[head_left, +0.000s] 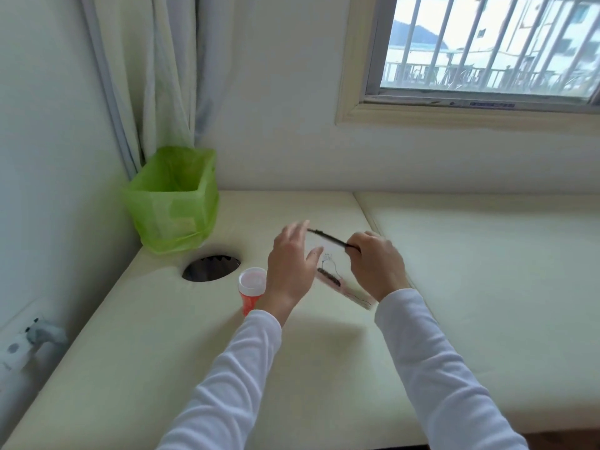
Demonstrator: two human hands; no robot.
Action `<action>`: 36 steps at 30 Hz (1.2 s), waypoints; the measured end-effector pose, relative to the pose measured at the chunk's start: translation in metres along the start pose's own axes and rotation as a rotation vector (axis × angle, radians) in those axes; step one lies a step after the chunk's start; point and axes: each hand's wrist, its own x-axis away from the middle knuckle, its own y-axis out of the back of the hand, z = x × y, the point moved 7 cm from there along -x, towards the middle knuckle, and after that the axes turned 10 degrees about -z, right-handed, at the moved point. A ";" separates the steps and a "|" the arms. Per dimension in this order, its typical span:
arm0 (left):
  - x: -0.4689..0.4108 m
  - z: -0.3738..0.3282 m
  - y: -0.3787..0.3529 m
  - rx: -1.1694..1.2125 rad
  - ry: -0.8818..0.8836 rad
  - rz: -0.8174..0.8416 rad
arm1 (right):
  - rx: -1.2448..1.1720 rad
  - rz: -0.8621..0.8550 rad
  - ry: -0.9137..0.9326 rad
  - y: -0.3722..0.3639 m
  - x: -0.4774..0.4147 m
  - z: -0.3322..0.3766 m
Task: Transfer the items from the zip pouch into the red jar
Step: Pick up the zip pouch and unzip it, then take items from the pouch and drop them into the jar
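Note:
A clear zip pouch with a black zip along its top edge is held up above the cream padded table. My right hand pinches the zip end at the pouch's right. My left hand is at the pouch's left side, fingers spread against it with the thumb in front. Small dark items show through the pouch near its bottom. The red jar with a white rim stands open on the table, just left of my left wrist.
A bin lined with a green bag sits in the back left corner. A dark oval hole in the table lies behind the jar. A second cream pad adjoins on the right. The wall and window rise behind.

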 end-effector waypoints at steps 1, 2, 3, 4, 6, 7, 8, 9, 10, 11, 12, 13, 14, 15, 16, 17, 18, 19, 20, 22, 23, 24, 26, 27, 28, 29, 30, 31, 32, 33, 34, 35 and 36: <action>0.003 0.001 0.006 0.047 0.041 -0.080 | -0.030 -0.047 -0.028 0.007 -0.002 0.002; 0.006 0.004 0.011 0.108 0.103 -0.151 | -0.080 -0.095 -0.055 0.014 -0.005 0.004; 0.010 0.008 0.014 0.171 0.187 -0.189 | -0.149 -0.137 -0.080 0.021 -0.009 0.008; 0.014 0.013 0.013 0.224 0.275 -0.190 | -0.234 -0.170 -0.107 0.027 -0.012 0.012; 0.021 0.024 0.003 0.338 0.462 -0.106 | -0.415 -0.204 -0.164 0.034 -0.017 0.024; 0.024 0.028 -0.003 0.454 0.564 -0.043 | -0.506 -0.207 -0.191 0.036 -0.018 0.032; 0.026 0.031 -0.012 0.610 0.679 0.041 | -0.603 -0.200 -0.216 0.036 -0.018 0.040; 0.028 0.031 -0.019 0.762 0.777 0.129 | -0.694 -0.181 -0.239 0.034 -0.019 0.048; 0.029 0.031 -0.020 0.893 0.835 0.172 | -0.759 -0.155 -0.258 0.032 -0.018 0.055; 0.028 0.032 -0.019 0.987 0.857 0.173 | -0.795 -0.130 -0.270 0.029 -0.017 0.061; 0.026 0.035 -0.015 1.035 0.860 0.141 | -0.817 -0.108 -0.278 0.027 -0.016 0.065; 0.023 0.039 -0.009 1.031 0.843 0.080 | -0.848 -0.087 -0.285 0.025 -0.015 0.068; 0.020 0.043 -0.001 1.002 0.814 0.010 | -0.887 -0.058 -0.294 0.023 -0.013 0.070; 0.018 0.047 0.006 0.955 0.772 -0.056 | -0.930 -0.023 -0.306 0.020 -0.012 0.071; 0.016 0.051 0.013 0.923 0.734 -0.111 | -0.964 0.015 -0.314 0.018 -0.010 0.073; 0.014 0.055 0.018 0.905 0.701 -0.148 | -0.977 0.046 -0.312 0.015 -0.009 0.075; 0.012 0.057 0.023 0.898 0.672 -0.172 | -0.971 0.063 -0.301 0.014 -0.007 0.076; 0.011 0.059 0.026 0.891 0.651 -0.198 | -0.965 0.070 -0.286 0.014 -0.007 0.078; 0.009 0.062 0.029 0.883 0.643 -0.224 | -0.974 0.074 -0.274 0.015 -0.006 0.079; 0.009 0.064 0.033 0.852 0.638 -0.254 | -1.003 0.077 -0.259 0.016 -0.008 0.082; 0.008 0.064 0.036 0.849 0.628 -0.265 | -0.980 0.064 -0.239 0.017 -0.009 0.083; 0.008 0.065 0.038 0.845 0.613 -0.275 | -0.896 0.026 -0.202 0.018 -0.011 0.083; 0.007 0.067 0.044 0.808 0.577 -0.305 | -0.594 -0.079 -0.074 0.024 -0.014 0.087; 0.007 0.067 0.046 0.798 0.562 -0.315 | -0.429 -0.122 -0.003 0.028 -0.014 0.089; 0.007 0.067 0.048 0.801 0.554 -0.320 | -0.308 -0.131 0.057 0.028 -0.015 0.092; 0.007 0.068 0.049 0.803 0.544 -0.325 | -0.230 -0.097 0.101 0.026 -0.017 0.095; 0.008 0.070 0.051 0.792 0.527 -0.332 | -0.196 -0.035 0.125 0.021 -0.019 0.097; 0.007 0.070 0.053 0.776 0.502 -0.336 | -0.198 0.044 0.129 0.016 -0.020 0.099; 0.007 0.072 0.054 0.759 0.483 -0.340 | -0.229 0.129 0.120 0.011 -0.021 0.101; 0.007 0.073 0.055 0.760 0.472 -0.339 | -0.270 0.200 0.114 0.008 -0.021 0.105; 0.007 0.074 0.056 0.773 0.476 -0.329 | -0.305 0.251 0.114 0.006 -0.020 0.110; 0.006 0.077 0.056 0.788 0.493 -0.316 | -0.338 0.282 0.121 0.007 -0.018 0.114; 0.005 0.079 0.056 0.795 0.515 -0.296 | -0.373 0.299 0.126 0.007 -0.017 0.117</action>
